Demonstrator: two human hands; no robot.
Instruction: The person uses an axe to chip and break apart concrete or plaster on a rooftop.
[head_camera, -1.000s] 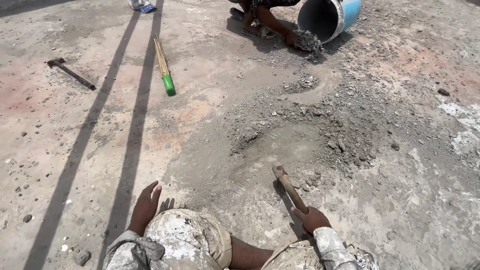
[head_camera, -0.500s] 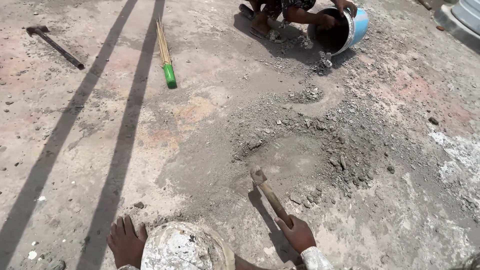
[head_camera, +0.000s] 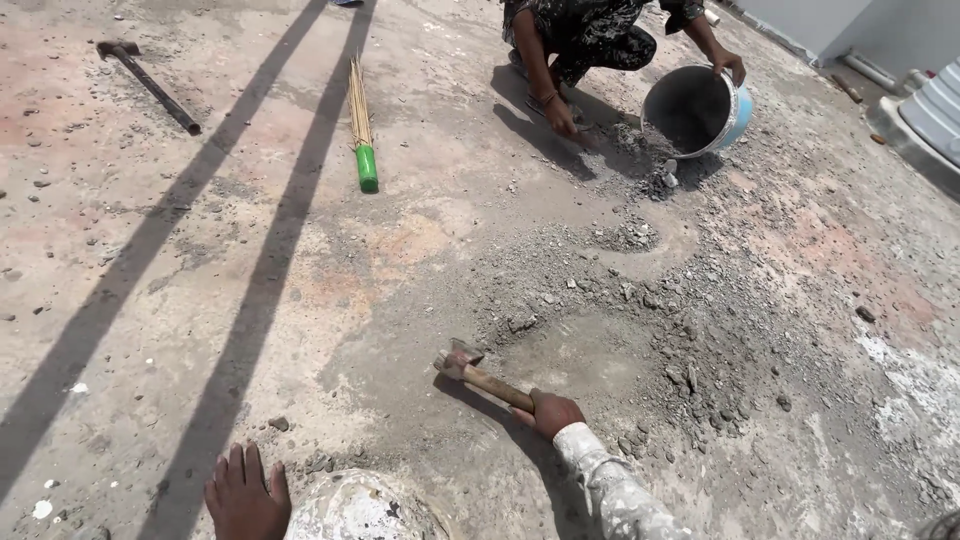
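Note:
My right hand (head_camera: 553, 412) grips the wooden handle of a small hammer (head_camera: 483, 377), whose metal head rests on the concrete at the left edge of a chipped, dusty patch (head_camera: 600, 350). My left hand (head_camera: 245, 495) lies flat on the ground at the bottom, fingers spread, next to my dust-covered knee (head_camera: 360, 508). Grey rubble and dust ring the patch on its right and far side.
Another person (head_camera: 590, 40) crouches at the top, tipping a blue bucket (head_camera: 697, 110) over a rubble pile. A broom with a green grip (head_camera: 361, 125) and a long hammer (head_camera: 148, 84) lie at upper left. White objects stand at the right edge.
The hammer and my right hand have swung left, the head now down on the concrete. The view has tilted up, showing more of the crouching person and the bucket.

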